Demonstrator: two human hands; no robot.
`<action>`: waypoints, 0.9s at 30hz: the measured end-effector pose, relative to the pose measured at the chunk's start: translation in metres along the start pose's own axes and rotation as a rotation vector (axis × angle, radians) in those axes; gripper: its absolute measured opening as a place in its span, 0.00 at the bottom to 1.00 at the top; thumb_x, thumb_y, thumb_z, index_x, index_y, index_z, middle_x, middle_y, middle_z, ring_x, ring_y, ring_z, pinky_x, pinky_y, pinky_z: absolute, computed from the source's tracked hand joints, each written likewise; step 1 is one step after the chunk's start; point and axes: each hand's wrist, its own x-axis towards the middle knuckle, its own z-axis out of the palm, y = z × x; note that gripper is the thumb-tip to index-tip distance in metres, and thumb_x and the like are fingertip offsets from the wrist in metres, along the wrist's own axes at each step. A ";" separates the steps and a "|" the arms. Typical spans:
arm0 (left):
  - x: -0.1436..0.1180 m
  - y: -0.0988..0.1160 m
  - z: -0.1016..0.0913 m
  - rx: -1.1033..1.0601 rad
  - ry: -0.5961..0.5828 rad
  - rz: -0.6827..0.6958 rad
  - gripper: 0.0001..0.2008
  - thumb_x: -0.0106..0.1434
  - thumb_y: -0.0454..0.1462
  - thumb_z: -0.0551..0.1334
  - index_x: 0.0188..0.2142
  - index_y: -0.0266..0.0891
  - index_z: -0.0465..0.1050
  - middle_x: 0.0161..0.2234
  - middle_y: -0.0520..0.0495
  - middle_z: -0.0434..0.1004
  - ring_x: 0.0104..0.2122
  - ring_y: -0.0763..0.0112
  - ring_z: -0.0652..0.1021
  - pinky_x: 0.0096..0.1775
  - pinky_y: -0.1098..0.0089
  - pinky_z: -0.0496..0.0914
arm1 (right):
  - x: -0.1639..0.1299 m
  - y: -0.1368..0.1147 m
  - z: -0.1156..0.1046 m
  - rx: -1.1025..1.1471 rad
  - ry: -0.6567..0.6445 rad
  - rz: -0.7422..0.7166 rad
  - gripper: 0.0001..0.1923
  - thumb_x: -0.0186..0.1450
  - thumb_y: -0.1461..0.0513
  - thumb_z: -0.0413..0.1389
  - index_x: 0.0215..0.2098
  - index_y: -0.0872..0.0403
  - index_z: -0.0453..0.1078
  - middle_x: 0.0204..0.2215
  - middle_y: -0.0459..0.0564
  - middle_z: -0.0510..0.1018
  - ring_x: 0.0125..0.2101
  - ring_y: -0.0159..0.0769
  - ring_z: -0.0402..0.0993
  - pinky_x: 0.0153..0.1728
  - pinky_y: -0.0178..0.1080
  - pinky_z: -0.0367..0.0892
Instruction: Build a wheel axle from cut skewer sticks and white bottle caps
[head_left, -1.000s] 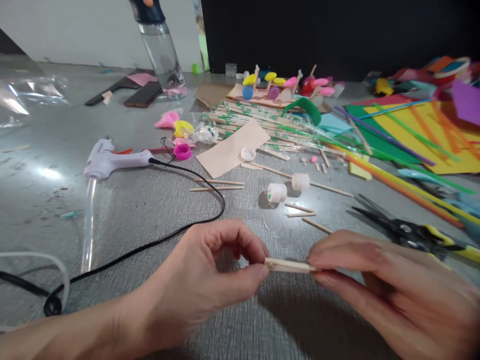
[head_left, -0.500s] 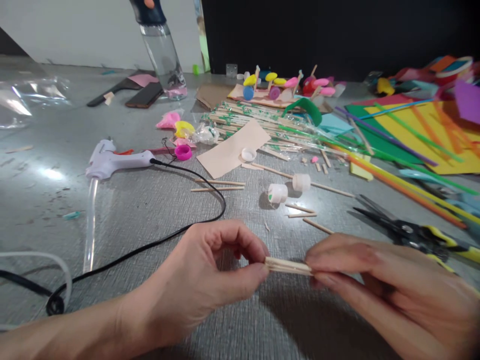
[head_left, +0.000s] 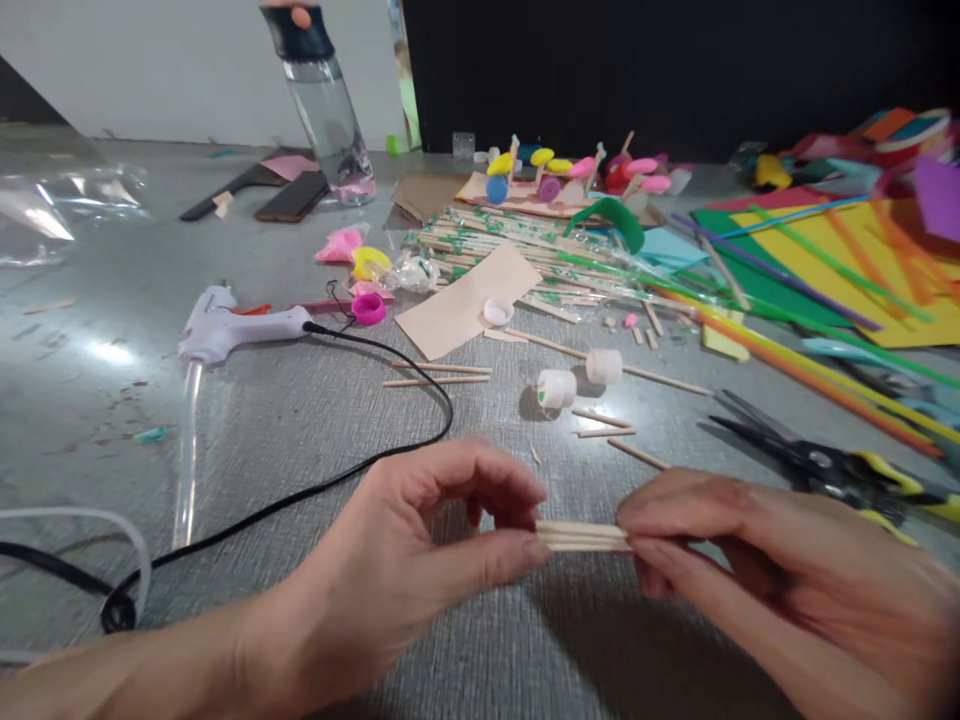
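A small bundle of short wooden sticks (head_left: pixel 581 537) lies level between my hands, just above the grey table. My left hand (head_left: pixel 442 545) has its thumb and fingers at the left end of the bundle. At the right end, my right hand (head_left: pixel 720 550) pinches the sticks between thumb and fingertips. Both stick ends are hidden by my fingers. Beyond my hands lie two short cut sticks (head_left: pixel 604 433) and a pair of white plastic caps (head_left: pixel 556 388), the farther cap (head_left: pixel 604 367) beside a long thin stick (head_left: pixel 667 380).
A white glue gun (head_left: pixel 217 325) stands at left, its black cord (head_left: pixel 300 487) crossing toward my left forearm. Black-and-yellow scissors (head_left: pixel 817 460) lie beyond my right hand. Farther back are a cardboard piece (head_left: pixel 472 300), packaged sticks (head_left: pixel 480 235), coloured paper (head_left: pixel 840 270) and a water bottle (head_left: pixel 326 130).
The bundle has turned slightly, so separate sticks now show side by side. My left fingertips have lifted and loosened a little. The right hand keeps its pinch.
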 end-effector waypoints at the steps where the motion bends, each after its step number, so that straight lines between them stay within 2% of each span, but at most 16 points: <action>1: 0.000 0.000 0.000 0.029 0.008 0.026 0.10 0.53 0.27 0.72 0.34 0.41 0.79 0.27 0.56 0.78 0.29 0.79 0.75 0.32 0.80 0.70 | -0.001 0.000 0.001 0.000 0.009 0.014 0.08 0.71 0.66 0.53 0.44 0.46 0.70 0.31 0.40 0.76 0.30 0.26 0.76 0.27 0.28 0.69; 4: 0.001 0.000 0.001 0.112 0.036 0.077 0.13 0.50 0.26 0.74 0.34 0.41 0.80 0.25 0.58 0.79 0.27 0.80 0.76 0.32 0.80 0.70 | -0.003 0.000 0.003 0.015 0.035 0.034 0.07 0.71 0.66 0.54 0.42 0.46 0.70 0.30 0.41 0.76 0.29 0.28 0.75 0.26 0.30 0.69; 9: 0.000 -0.002 0.001 0.209 0.098 0.120 0.09 0.52 0.27 0.71 0.31 0.41 0.79 0.25 0.57 0.78 0.26 0.79 0.75 0.30 0.80 0.70 | 0.000 -0.002 0.005 0.056 0.039 0.046 0.08 0.72 0.65 0.54 0.42 0.45 0.71 0.28 0.40 0.76 0.27 0.27 0.76 0.25 0.28 0.69; 12: -0.001 -0.003 0.000 0.266 0.103 0.167 0.07 0.55 0.28 0.70 0.30 0.42 0.80 0.24 0.57 0.78 0.26 0.78 0.74 0.29 0.80 0.69 | -0.001 -0.002 0.007 0.165 0.052 0.109 0.08 0.72 0.65 0.56 0.45 0.44 0.71 0.27 0.38 0.76 0.24 0.25 0.76 0.24 0.23 0.71; 15: -0.002 -0.004 -0.002 0.312 0.106 0.209 0.06 0.57 0.29 0.70 0.30 0.42 0.80 0.25 0.56 0.79 0.26 0.77 0.75 0.30 0.79 0.70 | 0.000 -0.003 0.008 0.298 0.104 0.163 0.11 0.71 0.65 0.58 0.47 0.42 0.72 0.28 0.38 0.78 0.25 0.24 0.78 0.27 0.21 0.73; 21: -0.001 -0.002 -0.003 0.341 0.096 0.256 0.07 0.57 0.28 0.70 0.30 0.42 0.80 0.25 0.57 0.80 0.26 0.78 0.77 0.30 0.81 0.71 | 0.012 -0.009 0.006 0.492 0.084 0.272 0.05 0.67 0.63 0.59 0.34 0.48 0.77 0.22 0.40 0.78 0.21 0.25 0.76 0.23 0.21 0.72; 27: -0.004 -0.006 -0.005 0.432 0.088 0.352 0.06 0.59 0.31 0.70 0.31 0.44 0.79 0.26 0.56 0.82 0.25 0.76 0.79 0.28 0.78 0.72 | 0.009 -0.005 0.011 0.674 0.088 0.358 0.05 0.67 0.62 0.61 0.33 0.49 0.79 0.23 0.43 0.78 0.23 0.25 0.76 0.25 0.22 0.73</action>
